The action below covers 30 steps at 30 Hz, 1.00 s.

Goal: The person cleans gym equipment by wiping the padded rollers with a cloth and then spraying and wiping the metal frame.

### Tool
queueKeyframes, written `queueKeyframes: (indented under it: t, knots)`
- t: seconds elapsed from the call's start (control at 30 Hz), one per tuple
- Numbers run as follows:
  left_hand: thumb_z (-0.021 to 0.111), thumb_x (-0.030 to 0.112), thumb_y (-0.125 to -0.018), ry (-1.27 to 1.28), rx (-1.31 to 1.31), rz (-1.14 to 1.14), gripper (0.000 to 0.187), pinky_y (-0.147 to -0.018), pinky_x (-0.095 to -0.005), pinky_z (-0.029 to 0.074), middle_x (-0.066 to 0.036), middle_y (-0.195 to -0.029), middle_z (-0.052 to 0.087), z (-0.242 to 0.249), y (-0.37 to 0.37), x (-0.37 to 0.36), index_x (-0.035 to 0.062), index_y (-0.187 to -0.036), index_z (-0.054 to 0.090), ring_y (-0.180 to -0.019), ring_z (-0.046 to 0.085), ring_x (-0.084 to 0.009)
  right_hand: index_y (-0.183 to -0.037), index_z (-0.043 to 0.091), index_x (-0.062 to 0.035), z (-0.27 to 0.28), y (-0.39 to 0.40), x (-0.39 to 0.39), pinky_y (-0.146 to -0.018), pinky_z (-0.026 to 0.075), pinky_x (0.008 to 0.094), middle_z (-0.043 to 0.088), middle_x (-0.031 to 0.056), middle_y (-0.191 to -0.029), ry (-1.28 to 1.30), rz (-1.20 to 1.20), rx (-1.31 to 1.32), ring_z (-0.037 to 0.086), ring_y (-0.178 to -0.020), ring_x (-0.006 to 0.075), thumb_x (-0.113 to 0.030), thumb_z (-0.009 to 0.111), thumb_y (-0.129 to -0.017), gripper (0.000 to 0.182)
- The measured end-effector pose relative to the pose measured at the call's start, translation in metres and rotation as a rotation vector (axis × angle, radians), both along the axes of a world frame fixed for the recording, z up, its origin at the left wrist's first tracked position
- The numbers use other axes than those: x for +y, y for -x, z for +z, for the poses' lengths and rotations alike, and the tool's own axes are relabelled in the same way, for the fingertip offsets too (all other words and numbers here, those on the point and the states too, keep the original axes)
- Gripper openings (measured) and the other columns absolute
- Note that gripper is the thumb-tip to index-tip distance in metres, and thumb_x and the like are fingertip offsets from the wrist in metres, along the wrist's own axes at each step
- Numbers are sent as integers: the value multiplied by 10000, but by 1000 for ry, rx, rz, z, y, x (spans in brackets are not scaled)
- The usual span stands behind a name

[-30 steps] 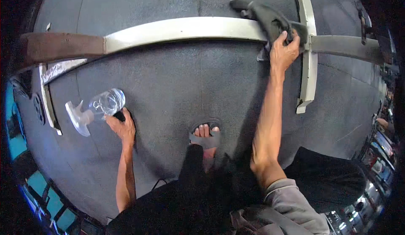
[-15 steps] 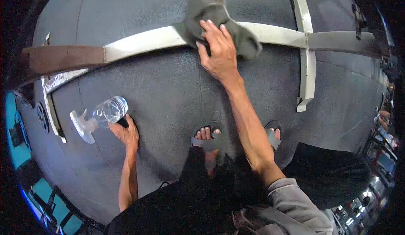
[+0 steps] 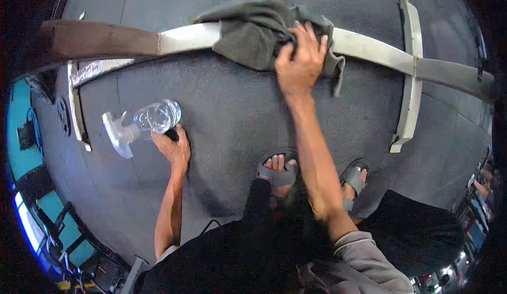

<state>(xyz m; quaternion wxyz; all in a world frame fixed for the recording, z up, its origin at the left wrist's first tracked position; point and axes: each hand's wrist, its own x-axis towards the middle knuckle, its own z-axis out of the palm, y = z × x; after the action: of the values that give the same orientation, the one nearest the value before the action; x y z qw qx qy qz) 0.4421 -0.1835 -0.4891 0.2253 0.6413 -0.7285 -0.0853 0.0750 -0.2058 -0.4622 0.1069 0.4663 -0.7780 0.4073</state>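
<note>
My left hand (image 3: 173, 145) grips a clear spray bottle (image 3: 158, 115) with a white trigger head (image 3: 119, 134). The bottle lies on its side in the hand, its nozzle end to the left, and holds clear liquid. A dark grey cloth (image 3: 253, 40) is draped across a white metal beam (image 3: 190, 38), hanging over both edges. On the right part of the cloth is my right hand (image 3: 301, 59), its bent fingers gripping the fabric against the beam. The stretch of beam under the cloth is hidden.
The beam continues into a brown section (image 3: 100, 40) at left and a grey one (image 3: 449, 75) at right. A white crossbar (image 3: 409, 82) meets it at right. My sandalled feet (image 3: 280, 167) stand on dark floor matting (image 3: 227, 109). A round black plate (image 3: 63, 117) lies at far left.
The cloth, bunched and blurred before, now spreads out leftward along the beam under my right hand. The view has shifted slightly. My left hand keeps hold of the spray bottle.
</note>
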Motion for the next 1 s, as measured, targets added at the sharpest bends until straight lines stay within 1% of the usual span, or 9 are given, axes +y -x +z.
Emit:
queueKeyframes:
  t: [0.03,0.17,0.3,0.43,0.57,0.67,0.7,0.87,1.0]
  knots:
    - [684,226,-865,-2,-21,12,537,-1007,-477,361,-265,-1219,522,-2,-1,0,-75,-1258,476,-1137,493,-410,-1044,622,13,10,-22,-12,-1109,259,604,622,177,-1150,-34,-34,10,527,-1200,371,-118,591,-778,298]
    - [703,205,-835,19,-25,8,583,-1015,-512,345,-292,-1230,508,-6,3,-5,-101,-1266,457,-1153,473,-446,-1156,593,-4,15,-90,-48,-1139,217,607,590,207,-1228,-120,521,-109,421,-1345,367,-294,694,-816,458]
    - [716,176,-815,-10,-37,34,559,-989,-522,353,-298,-1201,514,3,10,-4,-102,-1234,474,-1131,475,-447,-1278,545,-14,25,-106,-82,-1162,156,609,502,151,-1420,-208,179,-146,359,-1401,344,-337,605,-868,525]
    - [703,190,-826,30,-44,-9,504,-964,-513,364,-287,-1175,531,2,8,-5,-90,-1196,506,-1102,488,-437,-1317,533,-2,14,-134,-102,-1141,145,657,520,170,-1381,-136,615,186,357,-1386,356,-315,574,-839,573]
    - [700,195,-825,32,-30,9,474,-960,-514,363,-273,-1160,544,-2,7,-7,-72,-1176,527,-1086,493,-442,-1262,573,-31,9,-118,-107,-1134,158,654,553,160,-1324,-99,241,-72,399,-1350,347,-254,560,-836,480]
    - [703,203,-826,33,-31,7,499,-978,-523,353,-282,-1173,536,-2,4,-3,-73,-1198,518,-1096,487,-448,-1256,587,-65,12,-147,-108,-1148,153,625,558,110,-1324,-264,372,132,408,-1347,305,-262,566,-857,446]
    - [703,209,-827,68,-41,-12,509,-978,-524,352,-284,-1177,534,-1,5,-3,-78,-1202,514,-1099,486,-448,-1224,600,-71,14,-144,-107,-1140,142,644,583,109,-1267,-276,613,119,436,-1308,306,-248,560,-852,414]
    - [709,212,-822,70,-58,9,538,-980,-519,352,-286,-1187,529,-3,3,1,-83,-1223,502,-1110,480,-447,-1225,592,-21,15,-114,-121,-1127,166,647,568,144,-1299,-251,28,-141,416,-1331,342,-212,547,-851,423]
    - [702,199,-830,3,-42,-25,532,-998,-504,345,-284,-1204,524,4,8,-6,-75,-1234,493,-1132,475,-439,-1262,589,-79,1,-133,-101,-1135,176,618,537,159,-1346,-110,523,120,414,-1341,327,-244,574,-841,452]
